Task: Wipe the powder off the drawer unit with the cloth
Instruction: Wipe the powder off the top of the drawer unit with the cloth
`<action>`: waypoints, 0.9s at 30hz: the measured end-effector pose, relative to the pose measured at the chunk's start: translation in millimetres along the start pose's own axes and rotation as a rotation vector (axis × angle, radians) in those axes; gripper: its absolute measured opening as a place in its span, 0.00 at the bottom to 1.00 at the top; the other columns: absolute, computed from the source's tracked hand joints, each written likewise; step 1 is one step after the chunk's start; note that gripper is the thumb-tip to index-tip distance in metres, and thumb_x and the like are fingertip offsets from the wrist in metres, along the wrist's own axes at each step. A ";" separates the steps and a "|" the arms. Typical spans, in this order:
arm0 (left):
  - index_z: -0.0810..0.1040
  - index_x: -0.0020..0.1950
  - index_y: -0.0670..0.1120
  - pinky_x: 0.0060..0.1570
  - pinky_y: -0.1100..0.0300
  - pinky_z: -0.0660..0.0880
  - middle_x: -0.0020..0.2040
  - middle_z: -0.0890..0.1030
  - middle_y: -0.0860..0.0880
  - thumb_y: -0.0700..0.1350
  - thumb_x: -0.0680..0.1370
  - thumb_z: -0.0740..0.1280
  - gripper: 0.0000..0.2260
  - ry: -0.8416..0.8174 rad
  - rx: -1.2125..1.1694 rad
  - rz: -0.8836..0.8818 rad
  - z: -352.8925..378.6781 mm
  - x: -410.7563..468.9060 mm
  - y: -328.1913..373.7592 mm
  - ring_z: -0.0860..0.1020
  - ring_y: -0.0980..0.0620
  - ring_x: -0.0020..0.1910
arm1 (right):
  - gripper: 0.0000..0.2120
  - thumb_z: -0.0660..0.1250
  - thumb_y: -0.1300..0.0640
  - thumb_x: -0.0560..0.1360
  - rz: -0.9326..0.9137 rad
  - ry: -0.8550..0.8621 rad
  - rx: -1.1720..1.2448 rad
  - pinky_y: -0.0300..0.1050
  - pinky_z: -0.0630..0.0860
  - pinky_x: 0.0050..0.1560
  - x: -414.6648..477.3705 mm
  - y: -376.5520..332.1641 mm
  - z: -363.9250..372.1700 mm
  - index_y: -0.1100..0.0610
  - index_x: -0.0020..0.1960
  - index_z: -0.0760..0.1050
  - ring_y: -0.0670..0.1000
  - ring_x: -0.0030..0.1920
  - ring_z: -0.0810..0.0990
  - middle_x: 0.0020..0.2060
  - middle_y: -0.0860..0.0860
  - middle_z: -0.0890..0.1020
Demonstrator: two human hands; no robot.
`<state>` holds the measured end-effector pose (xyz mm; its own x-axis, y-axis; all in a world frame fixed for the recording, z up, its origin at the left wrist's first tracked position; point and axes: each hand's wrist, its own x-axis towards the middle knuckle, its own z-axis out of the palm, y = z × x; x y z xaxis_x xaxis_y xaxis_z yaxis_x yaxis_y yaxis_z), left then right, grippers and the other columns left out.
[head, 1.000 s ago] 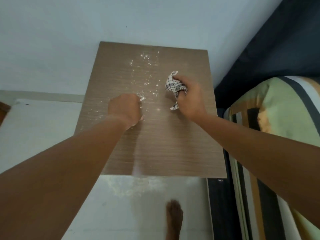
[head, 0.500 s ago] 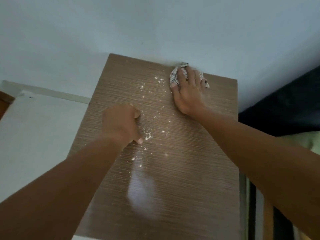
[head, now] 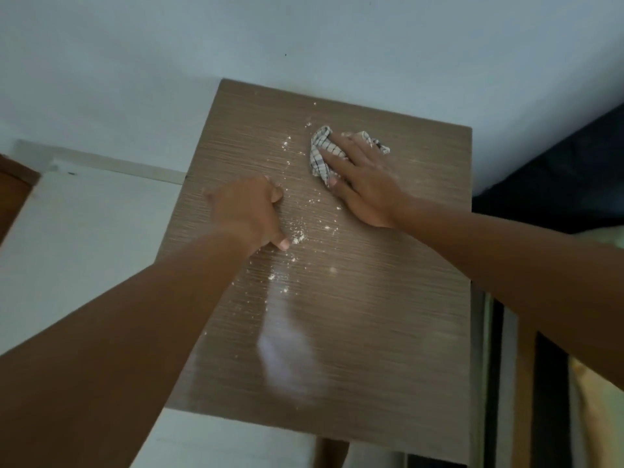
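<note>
on drawer unit (head: 371,298) top, far end: checked cloth (head: 320,153) under right grip (head: 366,184), fingers straight, pressing flat. left grip (head: 250,214) curled, holding nothing visible, beside powder (head: 297,238). cloth soft, light, likely bunches; press mid-wad.

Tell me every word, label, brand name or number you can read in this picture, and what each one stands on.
There is no text to read anywhere in the view.
The cloth carries only a checked pattern.
The drawer unit shows only wood grain and scattered powder.
The wall is plain, with no sign or label.
</note>
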<state>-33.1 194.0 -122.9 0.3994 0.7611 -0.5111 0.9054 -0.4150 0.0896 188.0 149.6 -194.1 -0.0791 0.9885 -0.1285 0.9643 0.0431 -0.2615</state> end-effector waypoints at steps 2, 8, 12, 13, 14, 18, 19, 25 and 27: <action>0.69 0.74 0.56 0.69 0.31 0.59 0.74 0.70 0.51 0.60 0.59 0.80 0.45 -0.021 -0.010 0.006 0.2 -0.8 -0.6 0.68 0.42 0.73 | 0.26 0.46 0.41 0.84 -0.047 -0.032 -0.036 0.59 0.41 0.76 -33.3 -21.1 8.0 0.44 0.81 0.51 0.56 0.81 0.46 0.82 0.49 0.49; 0.76 0.66 0.55 0.68 0.29 0.58 0.64 0.79 0.48 0.60 0.69 0.75 0.27 0.154 0.006 0.115 18.8 -30.6 -23.9 0.74 0.41 0.66 | 0.25 0.44 0.42 0.85 -0.164 -0.128 -0.094 0.58 0.43 0.79 -128.8 -93.9 31.7 0.43 0.81 0.54 0.56 0.81 0.47 0.82 0.49 0.52; 0.78 0.59 0.56 0.68 0.32 0.58 0.56 0.82 0.50 0.63 0.71 0.72 0.20 0.240 0.063 0.196 49.3 -80.7 -52.1 0.77 0.42 0.59 | 0.24 0.45 0.42 0.85 -0.219 -0.148 -0.123 0.61 0.46 0.79 -178.2 -144.8 52.5 0.43 0.80 0.56 0.56 0.81 0.50 0.81 0.49 0.54; 0.78 0.60 0.56 0.69 0.32 0.57 0.57 0.82 0.50 0.63 0.71 0.71 0.21 0.234 0.071 0.204 56.5 -91.4 -57.5 0.77 0.42 0.60 | 0.24 0.46 0.42 0.85 -0.229 -0.139 -0.127 0.61 0.47 0.79 -188.5 -157.5 58.0 0.43 0.80 0.57 0.56 0.81 0.50 0.81 0.49 0.55; 0.78 0.62 0.57 0.69 0.32 0.56 0.59 0.82 0.50 0.63 0.71 0.71 0.22 0.223 0.069 0.208 62.3 -100.5 -63.1 0.76 0.41 0.62 | 0.24 0.47 0.43 0.85 -0.238 -0.128 -0.127 0.61 0.48 0.78 -198.3 -169.9 64.2 0.43 0.80 0.58 0.56 0.81 0.51 0.81 0.49 0.56; 0.76 0.68 0.57 0.69 0.30 0.52 0.68 0.77 0.52 0.62 0.71 0.71 0.26 0.175 0.084 0.215 79.2 -125.0 -81.1 0.72 0.42 0.68 | 0.23 0.50 0.43 0.85 -0.248 -0.075 -0.129 0.62 0.48 0.78 -227.7 -211.4 85.9 0.43 0.79 0.59 0.58 0.81 0.51 0.81 0.49 0.57; 0.75 0.68 0.58 0.69 0.30 0.52 0.69 0.76 0.53 0.63 0.72 0.71 0.26 0.171 0.097 0.215 83.1 -130.8 -84.6 0.71 0.42 0.69 | 0.23 0.53 0.45 0.85 -0.248 -0.056 -0.133 0.63 0.49 0.78 -233.3 -219.6 90.0 0.43 0.79 0.59 0.59 0.80 0.52 0.80 0.50 0.58; 0.78 0.66 0.56 0.69 0.30 0.50 0.67 0.77 0.53 0.61 0.73 0.71 0.22 0.194 0.059 0.208 102.0 -158.7 -92.1 0.71 0.43 0.70 | 0.34 0.73 0.65 0.68 -0.266 0.032 -0.171 0.61 0.61 0.74 -251.5 -245.1 96.8 0.46 0.71 0.71 0.59 0.74 0.64 0.74 0.53 0.67; 0.80 0.63 0.55 0.69 0.30 0.49 0.66 0.79 0.52 0.61 0.73 0.71 0.20 0.211 0.055 0.194 103.1 -163.0 -91.5 0.71 0.43 0.69 | 0.29 0.74 0.67 0.66 -0.336 0.063 -0.136 0.60 0.70 0.68 -255.3 -249.5 96.2 0.49 0.65 0.78 0.59 0.69 0.70 0.68 0.53 0.73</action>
<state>-196.0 56.5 -135.9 0.5905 0.7494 -0.2995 0.8024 -0.5848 0.1190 -56.8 -127.5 -188.1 -0.3853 0.9228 0.0032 0.9123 0.3814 -0.1488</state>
